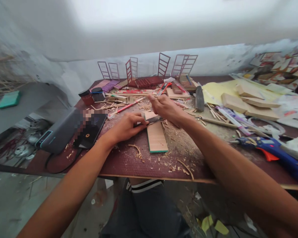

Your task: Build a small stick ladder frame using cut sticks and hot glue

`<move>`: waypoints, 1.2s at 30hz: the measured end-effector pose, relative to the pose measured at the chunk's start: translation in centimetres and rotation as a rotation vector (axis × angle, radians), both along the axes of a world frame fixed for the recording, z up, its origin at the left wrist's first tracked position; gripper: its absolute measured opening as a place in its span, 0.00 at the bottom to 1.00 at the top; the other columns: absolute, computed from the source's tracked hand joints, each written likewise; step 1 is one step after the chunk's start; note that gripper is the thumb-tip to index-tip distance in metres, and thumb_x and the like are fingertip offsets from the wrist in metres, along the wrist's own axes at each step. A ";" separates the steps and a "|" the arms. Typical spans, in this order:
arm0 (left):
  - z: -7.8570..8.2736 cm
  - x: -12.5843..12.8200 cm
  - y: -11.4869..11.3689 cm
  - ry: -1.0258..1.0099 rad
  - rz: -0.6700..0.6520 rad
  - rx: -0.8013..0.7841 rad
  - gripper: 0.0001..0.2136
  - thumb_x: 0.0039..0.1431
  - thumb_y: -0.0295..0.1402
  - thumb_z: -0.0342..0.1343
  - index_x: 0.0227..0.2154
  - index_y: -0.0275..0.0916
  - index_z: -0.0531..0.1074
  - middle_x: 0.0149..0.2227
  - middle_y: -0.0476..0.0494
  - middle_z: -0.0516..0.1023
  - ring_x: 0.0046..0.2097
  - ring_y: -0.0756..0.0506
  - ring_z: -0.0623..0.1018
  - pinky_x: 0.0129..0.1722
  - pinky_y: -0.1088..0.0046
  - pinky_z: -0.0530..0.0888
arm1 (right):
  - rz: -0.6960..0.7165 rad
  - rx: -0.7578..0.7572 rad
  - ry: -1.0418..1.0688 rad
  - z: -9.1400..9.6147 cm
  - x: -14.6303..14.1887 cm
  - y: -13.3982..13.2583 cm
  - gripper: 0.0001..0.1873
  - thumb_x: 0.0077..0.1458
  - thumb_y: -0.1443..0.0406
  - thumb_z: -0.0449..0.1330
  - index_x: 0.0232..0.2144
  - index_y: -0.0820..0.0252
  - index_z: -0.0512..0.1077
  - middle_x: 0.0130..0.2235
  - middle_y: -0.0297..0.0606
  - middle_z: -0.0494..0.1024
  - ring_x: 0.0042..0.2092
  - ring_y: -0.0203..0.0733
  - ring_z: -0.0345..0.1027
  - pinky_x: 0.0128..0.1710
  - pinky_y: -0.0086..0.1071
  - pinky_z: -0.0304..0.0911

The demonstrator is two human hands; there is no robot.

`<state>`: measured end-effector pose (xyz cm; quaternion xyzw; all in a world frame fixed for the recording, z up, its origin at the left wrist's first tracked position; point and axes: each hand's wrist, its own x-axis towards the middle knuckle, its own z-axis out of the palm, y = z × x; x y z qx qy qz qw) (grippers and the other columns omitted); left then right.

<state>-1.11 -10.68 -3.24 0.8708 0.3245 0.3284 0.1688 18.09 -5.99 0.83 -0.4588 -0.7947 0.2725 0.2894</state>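
A flat wooden board (157,138) with a green edge lies on the table in front of me. Across its upper part runs a flat grey metal blade (153,119). My left hand (125,127) is closed at the blade's left end, with thumb and fingertips pinching it against the board. Just above the blade's right end, my right hand (166,108) is curled into a fist, its thumb towards the left. Whatever sits inside that fist is hidden by the fingers. Wood shavings (136,152) lie around the board.
Small ladder-backed wooden chair models (149,81) stand at the back. A blue glue gun (273,152) and wooden blocks (250,102) lie to the right. On the left are a phone (91,132), a dark grey device (61,130) and two jars (86,97). Thin sticks (124,107) are scattered behind my hands.
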 end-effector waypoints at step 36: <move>1.3 3.1 -2.3 -0.098 0.039 0.297 0.10 0.65 0.42 0.62 0.38 0.39 0.77 0.38 0.44 0.83 0.42 0.45 0.77 0.45 0.63 0.70 | 0.317 -0.716 0.744 2.2 2.2 -2.6 0.35 0.68 0.40 0.45 0.18 0.55 0.44 0.17 0.26 0.45 0.20 0.33 0.34 0.17 0.30 0.37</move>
